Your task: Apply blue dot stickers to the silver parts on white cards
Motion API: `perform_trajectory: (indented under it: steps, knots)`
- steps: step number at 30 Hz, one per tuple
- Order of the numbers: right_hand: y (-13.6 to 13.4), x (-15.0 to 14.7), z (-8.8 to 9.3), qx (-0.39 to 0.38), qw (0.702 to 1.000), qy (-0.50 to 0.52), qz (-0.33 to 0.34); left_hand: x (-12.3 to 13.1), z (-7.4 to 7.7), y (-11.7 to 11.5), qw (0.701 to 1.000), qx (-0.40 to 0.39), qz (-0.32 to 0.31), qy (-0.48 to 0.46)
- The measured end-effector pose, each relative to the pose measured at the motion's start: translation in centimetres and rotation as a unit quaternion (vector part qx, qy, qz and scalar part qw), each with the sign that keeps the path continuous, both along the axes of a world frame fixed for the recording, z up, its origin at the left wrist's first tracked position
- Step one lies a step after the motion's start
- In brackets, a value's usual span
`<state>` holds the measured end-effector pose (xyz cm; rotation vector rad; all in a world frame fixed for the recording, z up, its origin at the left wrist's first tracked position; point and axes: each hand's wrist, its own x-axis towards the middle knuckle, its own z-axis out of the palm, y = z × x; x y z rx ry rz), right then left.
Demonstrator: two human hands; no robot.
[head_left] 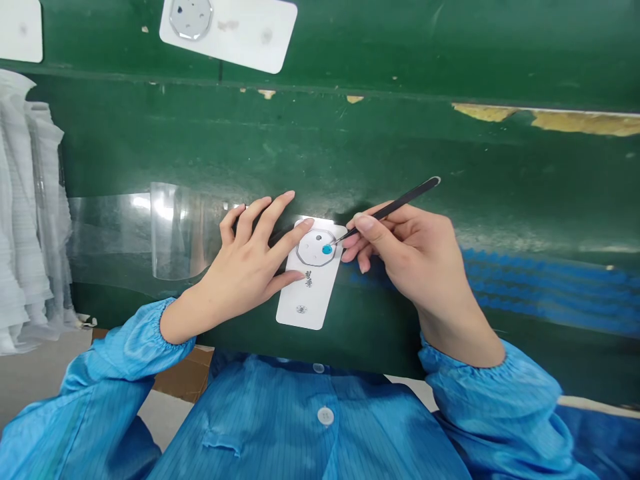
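Left hand: the left hand (pixel 245 263) lay flat with its fingers spread and gripped nothing; the index and middle fingertips (pixel 306 225) pressed on the left edge of the white card (pixel 310 293), pinning it to the green belt (pixel 320 153)
Right hand: the right hand (pixel 405 253) had thumb and forefinger pinched narrowly round the black tweezers (pixel 395 208), the other fingers curled under beside the card's right edge
Tweezers: slanted, rear end raised up to the right, tips down at the blue dot (pixel 327 249); whether the tips touched or gripped it could not be told
Blue dot: sat inside the octagonal metal ring (pixel 317 247) on the card's upper half, between the left fingertips and the right thumb, just beside both
White card: lay tilted on the belt just in front of the person, small printed marks on its lower half
Second card: another white card with ring (pixel 229 29) lay well apart at the far edge of the belt
Clear film: a curled transparent sheet (pixel 175 230) stood just left of the left hand
Sleeves: both wrists were in blue smock cuffs (pixel 170 327)
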<state>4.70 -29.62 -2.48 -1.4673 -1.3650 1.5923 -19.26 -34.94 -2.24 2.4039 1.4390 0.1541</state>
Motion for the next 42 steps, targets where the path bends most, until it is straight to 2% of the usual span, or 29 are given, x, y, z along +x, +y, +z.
perform_trajectory:
  steps: [12, 30, 42]
  knots:
    - [0.19, 0.32, -0.57, 0.017, 1.000, 0.018, 0.014, 0.00, -0.02, 0.07, 1.000, -0.008, 0.007, -0.005]
    - [0.22, 0.00, 0.10, 0.009, 1.000, 0.005, 0.008, -0.01, -0.19, 0.17, 1.000, -0.016, 0.006, -0.008]
    - [0.05, -0.04, -0.35, 0.018, 1.000, 0.015, 0.004, -0.04, 0.00, 0.21, 0.999, -0.027, 0.012, -0.022]
